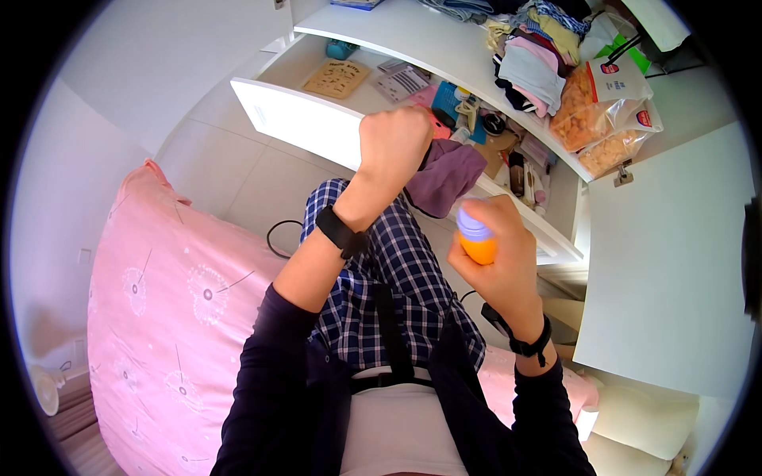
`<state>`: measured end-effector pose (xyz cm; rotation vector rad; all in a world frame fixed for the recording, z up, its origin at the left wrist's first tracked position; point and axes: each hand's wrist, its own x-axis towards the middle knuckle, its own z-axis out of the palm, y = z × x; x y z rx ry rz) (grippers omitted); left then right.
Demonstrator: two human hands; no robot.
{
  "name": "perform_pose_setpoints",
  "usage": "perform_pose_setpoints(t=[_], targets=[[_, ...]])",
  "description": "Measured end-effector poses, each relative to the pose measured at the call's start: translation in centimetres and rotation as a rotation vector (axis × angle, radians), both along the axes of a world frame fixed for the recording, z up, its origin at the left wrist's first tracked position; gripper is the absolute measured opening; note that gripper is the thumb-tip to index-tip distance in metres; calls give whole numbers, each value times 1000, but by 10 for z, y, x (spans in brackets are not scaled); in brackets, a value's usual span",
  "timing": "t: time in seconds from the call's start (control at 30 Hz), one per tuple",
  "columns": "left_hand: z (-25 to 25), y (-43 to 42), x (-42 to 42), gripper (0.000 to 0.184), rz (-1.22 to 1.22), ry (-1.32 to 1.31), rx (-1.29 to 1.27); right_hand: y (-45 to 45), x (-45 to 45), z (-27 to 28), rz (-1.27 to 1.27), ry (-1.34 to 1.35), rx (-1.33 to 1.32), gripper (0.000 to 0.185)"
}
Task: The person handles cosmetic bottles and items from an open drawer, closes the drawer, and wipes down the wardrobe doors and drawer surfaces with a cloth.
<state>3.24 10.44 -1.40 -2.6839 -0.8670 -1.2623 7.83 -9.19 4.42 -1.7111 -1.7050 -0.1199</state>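
My left hand (393, 147) is closed in a fist over the front of the open drawer (305, 127). A mauve cloth (448, 176) hangs from its far side, so the fist appears to grip it, though the fingertips are hidden. To the right, my right hand (508, 254) is wrapped round a small rounded orange container with a lilac top (479, 247), held upright in front of the drawer. The container's kind is not clear.
Inside the drawer lie a tan patterned pouch (336, 78), a teal item (341, 49) and several small bottles. Folded clothes (532, 67) and snack bags (603, 103) sit on the shelf above. A cabinet door (663, 270) stands open right; a pink bed (190, 317) is left.
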Motion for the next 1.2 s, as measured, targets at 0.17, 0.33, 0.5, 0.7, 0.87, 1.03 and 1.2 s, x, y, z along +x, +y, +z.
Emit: perform_pose_setpoints(t=[0.17,0.33,0.5,0.7,0.87,1.03,1.2], targets=[[1,-6,-2,26,-42,-19,-62,-1,9,-6,-72,68,191,61],[17,-25,-13,21,-202,-61,-139,1,3,5,183,975,76,68],[29,-32,-14,33,-354,-223,34,8,-15,0,544,1028,-212,60],[40,-45,-24,54,-352,-170,47,13,-20,-2,471,1165,-276,62],[39,-47,-29,62,-281,-67,67,7,-1,-12,512,1238,-94,58],[36,-46,-25,60,-331,-100,74,-4,-19,-4,577,1261,-357,59],[40,-51,-30,63,-373,-92,52,-2,-8,-21,583,1299,-211,61]])
